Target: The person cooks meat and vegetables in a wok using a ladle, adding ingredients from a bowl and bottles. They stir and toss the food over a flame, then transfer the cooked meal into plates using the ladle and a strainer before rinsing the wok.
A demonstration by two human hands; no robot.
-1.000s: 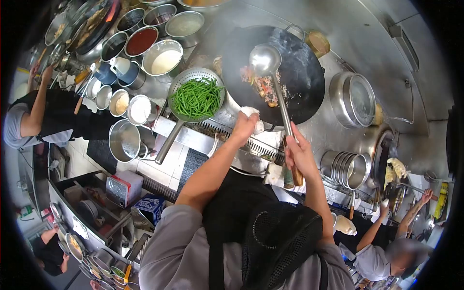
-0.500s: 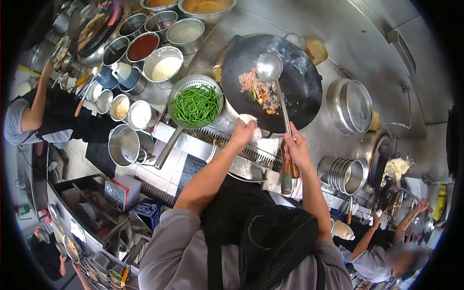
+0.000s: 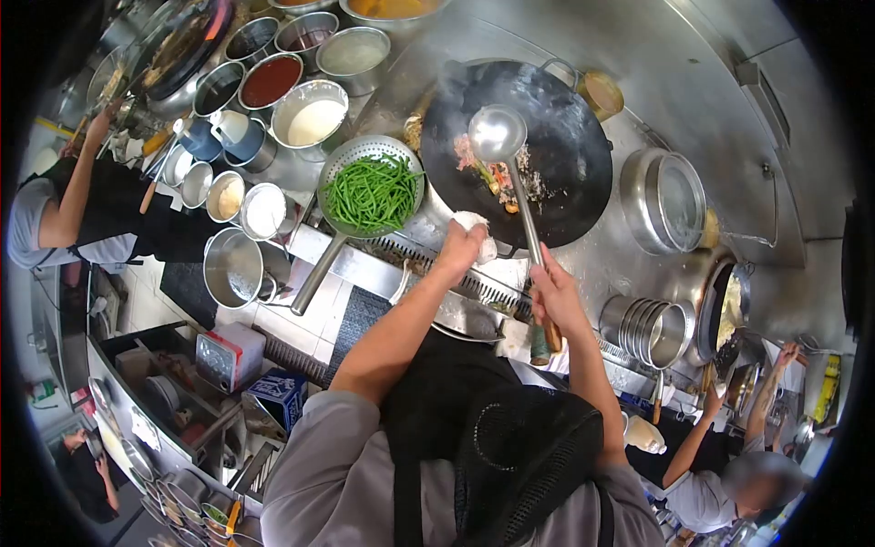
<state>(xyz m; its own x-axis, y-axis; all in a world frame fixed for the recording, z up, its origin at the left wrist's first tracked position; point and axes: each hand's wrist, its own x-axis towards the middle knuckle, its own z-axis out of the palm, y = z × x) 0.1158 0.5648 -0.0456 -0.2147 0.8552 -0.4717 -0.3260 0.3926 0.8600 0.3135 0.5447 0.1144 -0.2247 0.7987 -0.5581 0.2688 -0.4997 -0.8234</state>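
Note:
My right hand (image 3: 558, 296) is wrapped round the handle of a long ladle (image 3: 498, 133). Its round bowl hangs in the large black wok (image 3: 574, 164), over minced meat with bits of red and green (image 3: 501, 180), and hides part of this food. At the wok's near left rim, my left hand (image 3: 460, 246) is closed on a folded white cloth (image 3: 472, 222); the cloth covers whatever part of the rim lies under it. Left of the wok, a perforated strainer (image 3: 372, 144) holds green beans (image 3: 372, 192), with its handle (image 3: 319, 277) pointing towards me.
Metal containers of sauce, one dark red (image 3: 271, 83) and one white (image 3: 310, 118), stand at the upper left. Stacked metal pans (image 3: 658, 333) lie on the right. A co-worker (image 3: 59, 214) works at the left; another person (image 3: 706, 488) is at a wok on the right.
The ladle's bowl has shifted slightly left and down in the wok, over more of the meat. My left hand stays at the rim. On the right, the co-worker's wok has tilted.

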